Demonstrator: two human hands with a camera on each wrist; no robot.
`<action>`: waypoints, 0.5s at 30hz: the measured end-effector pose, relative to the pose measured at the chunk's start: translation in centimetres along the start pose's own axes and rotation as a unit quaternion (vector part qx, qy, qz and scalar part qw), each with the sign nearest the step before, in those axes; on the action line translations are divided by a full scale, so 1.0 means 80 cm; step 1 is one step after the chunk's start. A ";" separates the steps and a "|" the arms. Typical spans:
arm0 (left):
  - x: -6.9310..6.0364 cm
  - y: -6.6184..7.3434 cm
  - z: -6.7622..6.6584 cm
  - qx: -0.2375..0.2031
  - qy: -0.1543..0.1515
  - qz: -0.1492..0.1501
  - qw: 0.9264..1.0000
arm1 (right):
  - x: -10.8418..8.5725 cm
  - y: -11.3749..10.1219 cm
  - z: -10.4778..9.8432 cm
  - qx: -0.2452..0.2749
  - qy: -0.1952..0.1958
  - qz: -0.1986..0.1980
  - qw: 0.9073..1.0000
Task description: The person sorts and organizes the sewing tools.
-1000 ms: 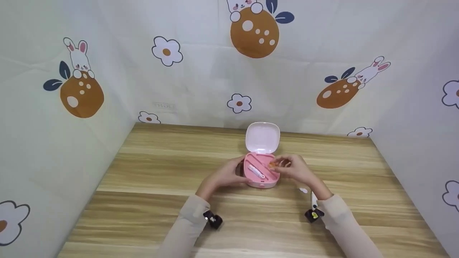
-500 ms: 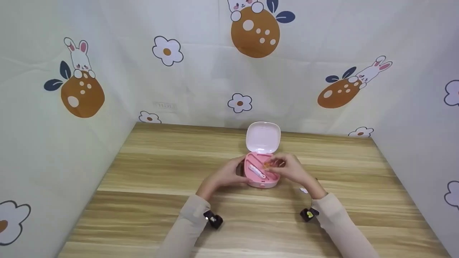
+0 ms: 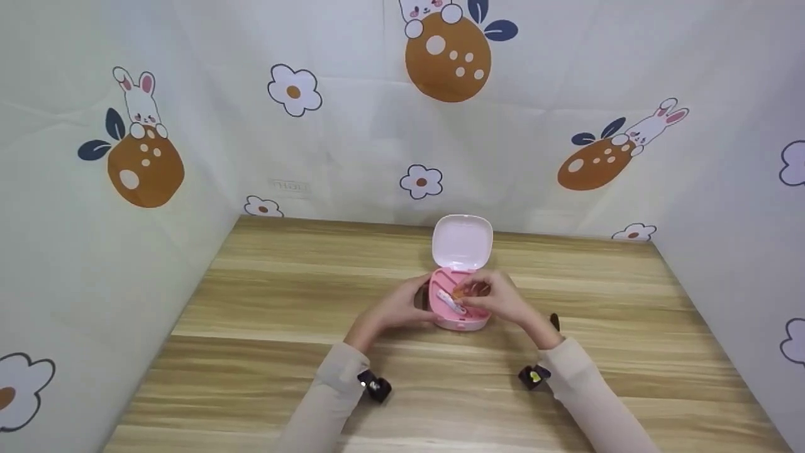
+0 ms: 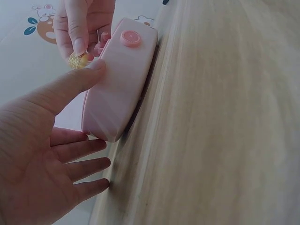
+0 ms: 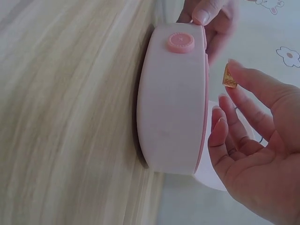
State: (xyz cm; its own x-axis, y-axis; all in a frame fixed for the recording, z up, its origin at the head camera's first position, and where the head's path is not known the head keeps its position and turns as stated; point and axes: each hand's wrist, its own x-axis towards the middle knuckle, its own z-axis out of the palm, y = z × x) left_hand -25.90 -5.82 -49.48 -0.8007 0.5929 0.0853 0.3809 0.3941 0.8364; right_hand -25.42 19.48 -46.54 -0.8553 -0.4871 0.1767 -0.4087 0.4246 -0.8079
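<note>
A pink case (image 3: 461,325) stands on the wooden table with its pale lid (image 3: 462,241) raised at the back. Inside lies a white stick-like item (image 3: 449,302) in a slot. The left hand (image 3: 402,304) holds the case's left side, thumb at the front edge, as the left wrist view shows with the case wall (image 4: 112,89). Over the tray, the right hand (image 3: 501,299) pinches a small golden piece (image 5: 229,77) between thumb and finger. In the left wrist view the golden piece (image 4: 78,60) is just beyond the left thumb.
A small black item (image 3: 555,321) is partly visible beside the right wrist. Black wrist cameras sit at both cuffs, the left one (image 3: 377,388) and the right one (image 3: 532,377) low over the table (image 3: 283,277). Patterned fabric (image 3: 352,138) rises behind and at both sides.
The right hand has moved left across the tray with the golden piece, from its right side to near the white item. The left hand and case have stayed in place.
</note>
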 end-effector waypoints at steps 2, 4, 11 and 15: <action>0.000 0.000 0.000 0.002 0.000 -0.002 1.000 | 0.001 0.000 0.002 -0.001 -0.004 0.002 1.000; -0.001 0.000 0.001 0.003 0.000 -0.004 1.000 | 0.002 -0.001 0.004 -0.003 -0.007 0.002 1.000; -0.001 -0.001 0.001 -0.010 0.002 0.005 1.000 | 0.005 -0.004 0.011 0.003 -0.015 0.004 1.000; 0.000 -0.001 0.001 -0.012 0.003 0.007 1.000 | 0.008 -0.003 0.014 0.018 -0.022 0.003 1.000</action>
State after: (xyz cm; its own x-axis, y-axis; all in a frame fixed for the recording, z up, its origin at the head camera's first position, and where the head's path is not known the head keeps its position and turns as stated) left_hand -25.87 -5.78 -49.60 -0.7976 0.5948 0.1003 0.3815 0.3687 0.8476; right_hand -25.49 18.22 -46.90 -0.8427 -0.5175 0.1484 -0.3912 0.3993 -0.8291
